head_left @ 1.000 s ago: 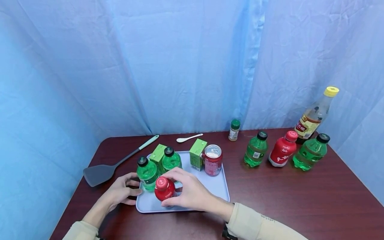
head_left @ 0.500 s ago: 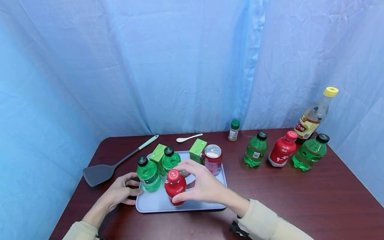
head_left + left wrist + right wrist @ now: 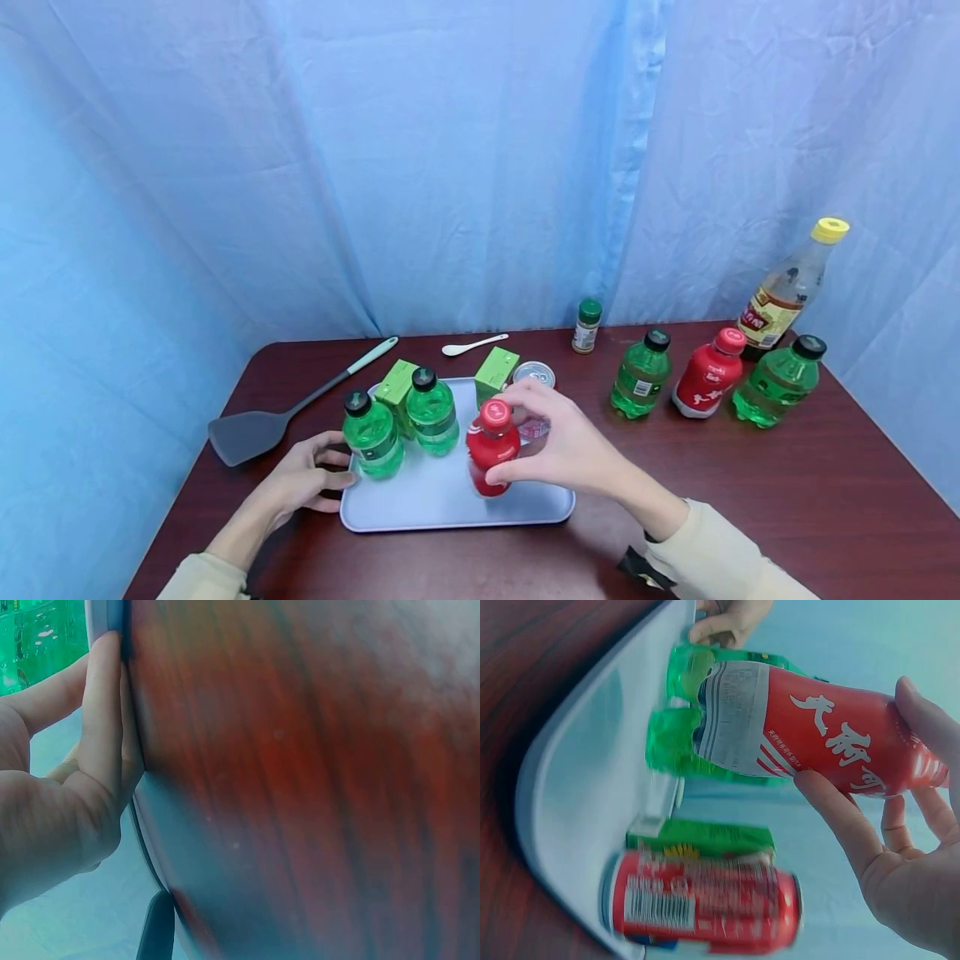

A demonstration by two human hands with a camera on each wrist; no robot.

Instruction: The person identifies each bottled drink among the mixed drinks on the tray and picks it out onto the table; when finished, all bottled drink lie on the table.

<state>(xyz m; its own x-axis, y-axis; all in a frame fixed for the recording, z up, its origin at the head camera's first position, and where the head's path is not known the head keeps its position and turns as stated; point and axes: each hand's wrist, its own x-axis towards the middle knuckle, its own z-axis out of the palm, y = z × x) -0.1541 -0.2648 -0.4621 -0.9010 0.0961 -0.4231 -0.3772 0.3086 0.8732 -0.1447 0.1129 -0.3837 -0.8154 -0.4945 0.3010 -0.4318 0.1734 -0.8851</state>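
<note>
In the head view my right hand (image 3: 566, 437) holds a small red soda bottle (image 3: 493, 450) between thumb and fingers, over the right half of a pale tray (image 3: 420, 507). The right wrist view shows the bottle's base raised off the tray floor. My left hand (image 3: 303, 475) touches the tray's left rim with fingers fairly straight; the left wrist view has its fingertips (image 3: 107, 649) right at that rim. Two green bottles with black caps, one nearer (image 3: 375, 450) and one farther (image 3: 432, 421), stand on the tray's left side. Behind the right hand, a red can (image 3: 705, 904) is partly hidden.
Two green drink cartons, left (image 3: 396, 385) and right (image 3: 495, 375), stand at the tray's back. A spatula (image 3: 247, 433) lies left, a white spoon (image 3: 474, 344) behind. Farther right are a spice jar (image 3: 587, 327), green bottles, another red bottle (image 3: 708, 375) and a yellow-capped bottle (image 3: 780, 300).
My right hand has carried the red bottle rightward across the tray, from beside the nearer green bottle to in front of the can. The left hand has stayed at the rim.
</note>
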